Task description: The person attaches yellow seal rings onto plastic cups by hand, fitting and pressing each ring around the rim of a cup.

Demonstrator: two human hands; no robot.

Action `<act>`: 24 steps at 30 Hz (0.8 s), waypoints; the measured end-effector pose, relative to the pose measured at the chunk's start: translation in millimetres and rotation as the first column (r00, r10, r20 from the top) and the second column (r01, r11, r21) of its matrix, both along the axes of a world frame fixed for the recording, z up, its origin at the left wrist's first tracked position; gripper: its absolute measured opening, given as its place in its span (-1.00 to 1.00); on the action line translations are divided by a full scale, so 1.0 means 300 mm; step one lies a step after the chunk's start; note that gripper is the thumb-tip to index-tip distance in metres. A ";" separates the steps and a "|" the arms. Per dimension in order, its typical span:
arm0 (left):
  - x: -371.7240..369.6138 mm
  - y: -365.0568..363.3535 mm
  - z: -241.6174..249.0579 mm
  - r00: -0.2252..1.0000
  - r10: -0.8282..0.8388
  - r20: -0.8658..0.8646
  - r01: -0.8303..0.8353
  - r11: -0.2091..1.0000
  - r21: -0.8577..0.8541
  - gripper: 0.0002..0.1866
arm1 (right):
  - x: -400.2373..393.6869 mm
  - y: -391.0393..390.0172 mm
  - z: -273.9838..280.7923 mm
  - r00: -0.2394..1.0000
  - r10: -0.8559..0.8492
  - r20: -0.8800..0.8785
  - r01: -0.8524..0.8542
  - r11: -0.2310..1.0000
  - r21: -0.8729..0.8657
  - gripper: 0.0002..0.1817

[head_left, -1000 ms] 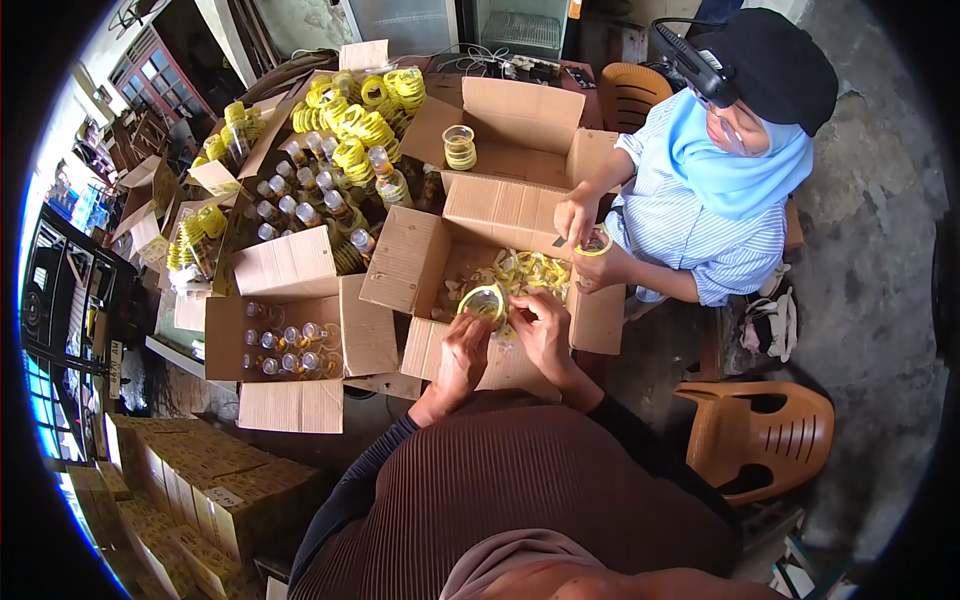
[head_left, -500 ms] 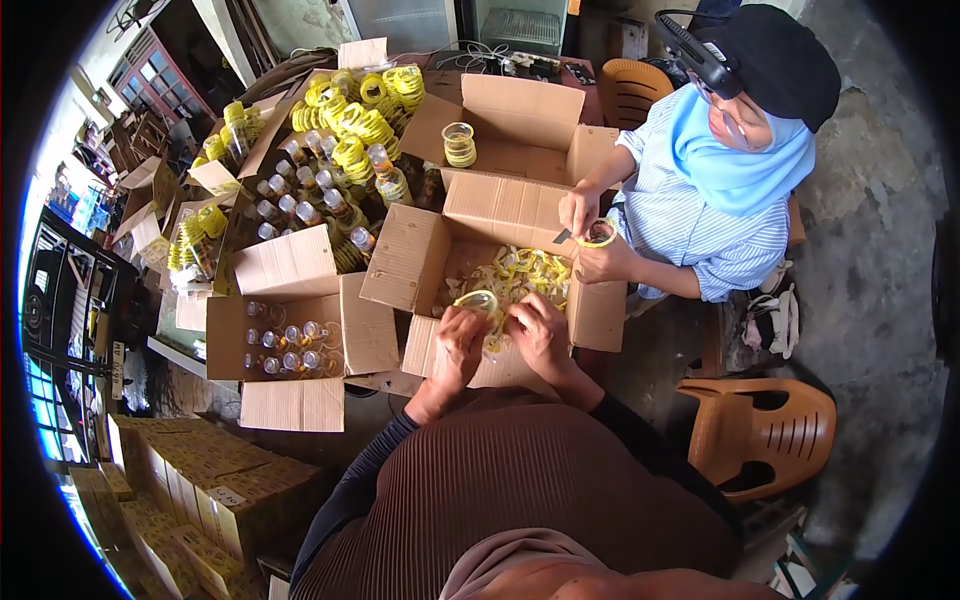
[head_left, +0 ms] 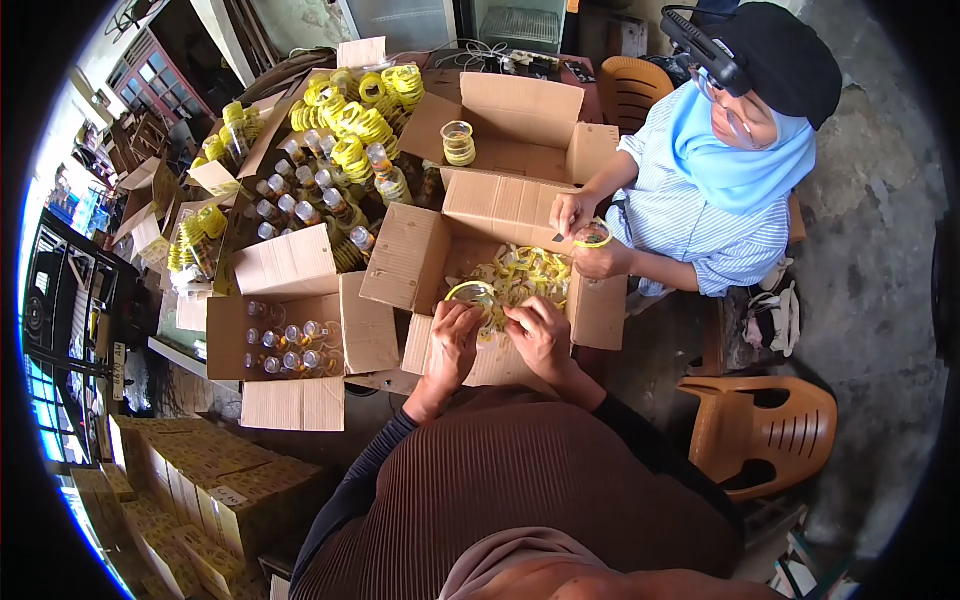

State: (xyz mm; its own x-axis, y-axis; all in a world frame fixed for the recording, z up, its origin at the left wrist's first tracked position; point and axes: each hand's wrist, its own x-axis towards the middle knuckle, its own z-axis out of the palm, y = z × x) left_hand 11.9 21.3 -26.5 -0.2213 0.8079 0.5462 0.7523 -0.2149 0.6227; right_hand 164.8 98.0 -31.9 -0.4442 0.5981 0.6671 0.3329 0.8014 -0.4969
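Note:
My left hand is closed around the side of a clear plastic cup with a yellow rim. Close to the cup's right side, my right hand has its fingers pinched together. What sits between those fingertips is too small to make out. Both hands are over the near side of an open cardboard box, in which yellow and whitish scraps lie in a heap.
A co-worker at the right holds another yellow-rimmed cup and a small dark blade-like piece. Small capped bottles stand in a box at left. Yellow ring stacks lie behind. An orange chair is at right.
The cup in my left hand has turned slightly and shifted a little left. My right hand has barely moved. The co-worker's hands and cup have shifted slightly left.

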 end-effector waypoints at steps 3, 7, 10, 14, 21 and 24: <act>-0.009 0.002 -0.003 0.999 -0.004 -0.032 0.004 1.000 0.002 -0.82 | -0.010 -0.001 0.004 0.999 -0.015 0.031 0.014 1.000 0.009 -0.77; 0.023 -0.007 -0.018 0.996 -0.085 -0.002 0.085 0.996 0.026 -0.83 | -0.011 0.030 -0.009 0.997 -0.035 0.073 0.035 0.999 0.002 -0.76; 0.037 -0.009 -0.019 0.995 -0.079 0.056 0.079 0.997 -0.004 -0.83 | -0.016 0.045 -0.038 0.998 -0.046 -0.037 0.041 0.991 -0.129 -0.78; -0.006 0.004 -0.019 0.999 -0.006 0.050 0.006 1.000 -0.005 -0.80 | 0.002 0.016 0.011 0.985 -0.036 -0.166 -0.007 0.969 -0.246 -0.81; 0.006 -0.001 -0.022 0.997 -0.012 0.079 0.013 1.000 -0.010 -0.81 | -0.007 -0.008 0.015 0.998 -0.045 -0.032 0.044 0.998 -0.038 -0.84; 0.012 -0.005 -0.017 0.996 -0.017 0.087 0.018 1.000 -0.011 -0.81 | -0.020 -0.009 0.020 0.998 -0.057 -0.032 0.055 0.997 -0.048 -0.83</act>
